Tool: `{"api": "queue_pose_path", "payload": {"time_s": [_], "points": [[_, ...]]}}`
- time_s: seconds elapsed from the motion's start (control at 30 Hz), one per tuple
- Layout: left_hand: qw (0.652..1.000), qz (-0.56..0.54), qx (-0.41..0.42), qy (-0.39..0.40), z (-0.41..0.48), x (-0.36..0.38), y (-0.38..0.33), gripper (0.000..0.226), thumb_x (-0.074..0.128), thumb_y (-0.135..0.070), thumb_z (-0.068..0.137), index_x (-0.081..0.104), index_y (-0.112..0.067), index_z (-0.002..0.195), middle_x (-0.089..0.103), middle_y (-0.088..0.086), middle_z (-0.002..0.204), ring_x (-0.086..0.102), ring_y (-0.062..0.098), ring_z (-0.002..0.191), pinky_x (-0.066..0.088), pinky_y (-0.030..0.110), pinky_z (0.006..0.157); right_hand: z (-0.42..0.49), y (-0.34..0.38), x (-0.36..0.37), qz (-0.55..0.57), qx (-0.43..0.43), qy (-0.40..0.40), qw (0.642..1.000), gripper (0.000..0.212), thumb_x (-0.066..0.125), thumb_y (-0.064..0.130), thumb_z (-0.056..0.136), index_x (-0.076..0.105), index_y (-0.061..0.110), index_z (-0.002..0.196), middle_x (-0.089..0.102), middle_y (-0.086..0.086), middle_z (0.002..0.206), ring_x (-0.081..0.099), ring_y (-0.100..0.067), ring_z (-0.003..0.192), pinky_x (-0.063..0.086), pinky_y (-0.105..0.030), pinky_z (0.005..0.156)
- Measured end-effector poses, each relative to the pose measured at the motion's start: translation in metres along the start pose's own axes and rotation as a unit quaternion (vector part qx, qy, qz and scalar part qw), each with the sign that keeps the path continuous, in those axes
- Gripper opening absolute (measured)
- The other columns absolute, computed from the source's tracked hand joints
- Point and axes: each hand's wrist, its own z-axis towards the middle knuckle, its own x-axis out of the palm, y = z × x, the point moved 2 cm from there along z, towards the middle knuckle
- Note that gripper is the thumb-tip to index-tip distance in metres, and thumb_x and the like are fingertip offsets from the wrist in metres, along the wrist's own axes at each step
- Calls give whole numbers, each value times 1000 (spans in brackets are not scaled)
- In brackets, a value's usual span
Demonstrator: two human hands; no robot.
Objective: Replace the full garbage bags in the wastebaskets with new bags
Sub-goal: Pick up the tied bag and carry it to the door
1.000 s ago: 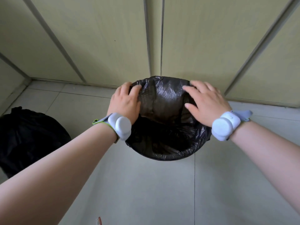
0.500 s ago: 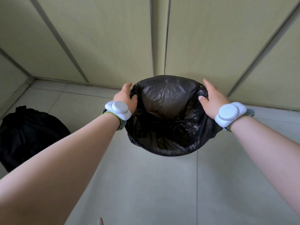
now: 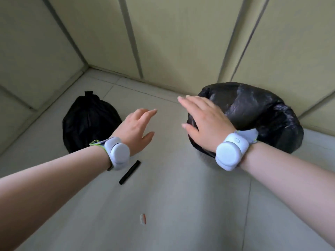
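Both hands hover above the floor with each grip slack, fingers straight and holding nothing: the left hand between the two bags, the right hand across the left edge of the wastebasket — whether it touches is unclear. A black bag lines that wastebasket by the wall, its edge folded over the rim. The tied full bag sits well apart to the left — a slim black roll and a small scrap lie nearer the person.

Pale grey tiled floor — behind it rise beige panelled walls with grey strips, softly lit.
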Motion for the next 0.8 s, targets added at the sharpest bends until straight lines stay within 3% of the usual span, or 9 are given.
{"api": "queue_pose_path", "payload": {"time_s": [0.1, 0.23, 0.47, 0.67, 0.8], "points": [[999, 8, -22, 35, -43, 13, 36, 63, 56, -23, 78, 42, -6, 137, 51, 19, 126, 53, 40, 109, 42, 40, 96, 4, 47, 36, 11, -39, 54, 998, 69, 56, 32, 89, 22, 22, 148, 29, -4, 152, 26, -25, 139, 23, -39, 114], [995, -18, -72, 61, -97, 33, 86, 60, 60, -18, 84, 39, -11, 140, 45, 13, 135, 48, 35, 119, 40, 39, 102, 7, 96, 104, 1, -58, 147, 987, 69, 52, 34, 92, 13, 28, 149, 22, 1, 154, 20, -20, 141, 22, -35, 113], [977, -94, -157, 110, -146, 69, 139, 59, 57, -24, 89, 33, -19, 143, 39, 5, 141, 42, 25, 126, 34, 28, 102, 3, 124, 231, 16, -27, 268, 963, 66, 54, 22, 88, 23, 26, 146, 28, -3, 150, 29, -25, 135, 34, -35, 105], [963, -118, -193, 144, -168, 85, 169, 56, 55, -26, 91, 33, -20, 143, 37, 4, 143, 43, 22, 127, 34, 28, 104, 9, 138, 290, -40, -1, 305, 952, 64, 48, 14, 87, 24, 24, 145, 16, -9, 153, 27, -33, 133, 40, -40, 96], [953, -138, -211, 165, -174, 94, 181, 56, 54, -27, 92, 33, -21, 143, 40, 3, 141, 45, 21, 125, 37, 32, 104, 16, 138, 306, -125, 1, 297, 947, 44, 42, 11, 86, 44, 17, 130, 37, -10, 136, 37, -32, 119, 39, -37, 87]]}}
